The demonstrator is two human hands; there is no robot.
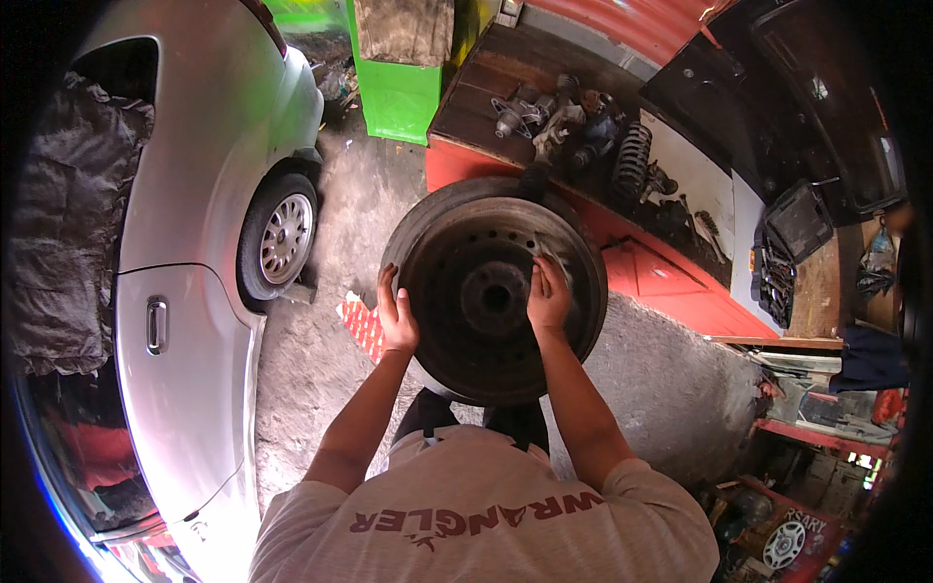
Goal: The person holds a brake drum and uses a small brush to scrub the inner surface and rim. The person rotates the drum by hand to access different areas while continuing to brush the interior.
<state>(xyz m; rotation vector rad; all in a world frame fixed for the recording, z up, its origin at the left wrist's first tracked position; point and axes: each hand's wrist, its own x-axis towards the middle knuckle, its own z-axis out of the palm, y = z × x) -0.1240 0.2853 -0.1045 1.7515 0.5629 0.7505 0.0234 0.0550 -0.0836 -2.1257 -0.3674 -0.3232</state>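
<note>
A large dark steel wheel rim (455,335), grimy and ringed with small holes around its hub, is directly in front of me. A greyish outer ring shows beyond its far and left edges; I cannot tell whether this is a tyre beneath it. At the rim's left edge is my left hand (397,316), fingers stretched upward and not wrapped round anything. My right hand (549,294) is over the right part of the rim's face, its fingers straight and close together. Whether either palm presses on the metal is hidden.
A silver car (190,340) with a mounted wheel (286,238) stands at left. Beyond the rim, a red-sided workbench (661,272) bears a coil spring (633,160), greasy parts and an open tool case (777,277). Red-and-white cardboard (362,325) lies on the floor.
</note>
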